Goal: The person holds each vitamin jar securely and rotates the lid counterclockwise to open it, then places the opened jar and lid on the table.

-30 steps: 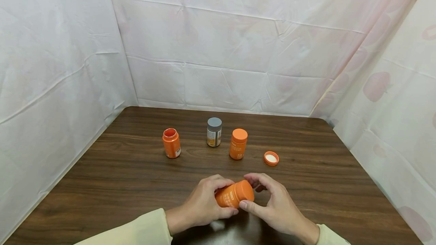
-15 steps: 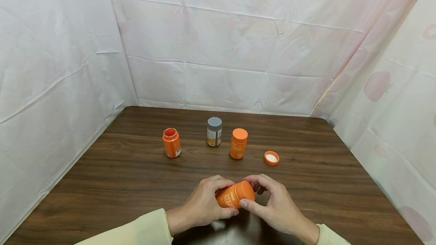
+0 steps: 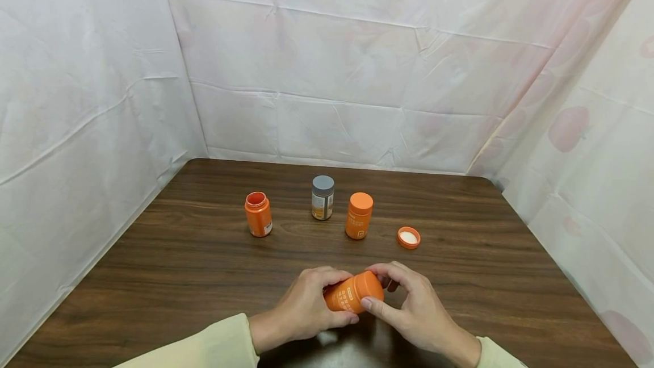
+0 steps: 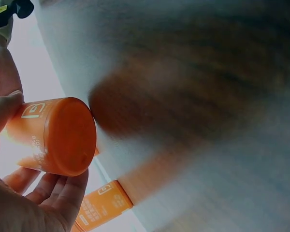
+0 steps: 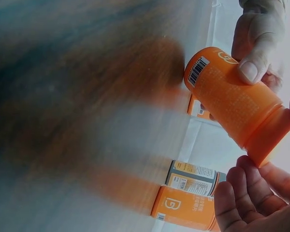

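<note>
Tilted on its side, cap end to the right, an orange supplement bottle is gripped round its body by my left hand. The thumb and fingers of my right hand pinch its orange cap, which sits on the neck. In the left wrist view, the base of this bottle faces the camera, with the left thumb along one side and fingers along the other. From the right wrist, a barcode shows on the held bottle, and right fingertips rest at the rim of the cap.
On the dark wood table, an uncapped orange bottle stands back left. A grey-capped bottle and a capped orange bottle stand mid-back. Right of them, a loose orange cap lies with its white inside up. White sheets surround the table.
</note>
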{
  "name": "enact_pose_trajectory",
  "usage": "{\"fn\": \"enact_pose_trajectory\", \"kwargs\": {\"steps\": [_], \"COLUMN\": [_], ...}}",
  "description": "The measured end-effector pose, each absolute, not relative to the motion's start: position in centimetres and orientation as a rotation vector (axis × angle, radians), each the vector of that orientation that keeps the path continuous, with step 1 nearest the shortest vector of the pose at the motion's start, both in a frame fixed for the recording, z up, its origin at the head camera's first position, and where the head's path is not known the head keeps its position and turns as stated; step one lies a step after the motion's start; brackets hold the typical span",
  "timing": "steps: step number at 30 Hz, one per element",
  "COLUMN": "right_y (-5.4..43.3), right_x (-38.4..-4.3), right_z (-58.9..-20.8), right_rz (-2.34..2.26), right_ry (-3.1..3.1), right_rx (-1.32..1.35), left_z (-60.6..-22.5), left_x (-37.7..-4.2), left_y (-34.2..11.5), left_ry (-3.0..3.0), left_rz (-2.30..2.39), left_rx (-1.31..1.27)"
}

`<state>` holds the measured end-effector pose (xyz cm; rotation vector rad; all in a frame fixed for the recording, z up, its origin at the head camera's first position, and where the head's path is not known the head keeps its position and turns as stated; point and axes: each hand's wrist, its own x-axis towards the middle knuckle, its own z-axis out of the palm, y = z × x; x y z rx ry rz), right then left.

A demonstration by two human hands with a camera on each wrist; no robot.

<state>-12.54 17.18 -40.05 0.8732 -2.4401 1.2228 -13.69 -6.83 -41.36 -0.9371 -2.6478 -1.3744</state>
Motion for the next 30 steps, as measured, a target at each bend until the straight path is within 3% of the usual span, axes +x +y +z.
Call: {"fn": "enact_pose_trajectory", "kwargs": {"steps": [30], "right_y": [17.43], "right_x": [-12.80], "right_z": [-39.89], "right_rz": [1.149], "right_ry": [-2.403], "right_rx": [0.980], "left_z": [-40.69], "left_x": [-13.92], "left_y": [-6.74], "left_ry": [-2.748], "left_rz": [-1.312], "left_rx": [-0.966]}}
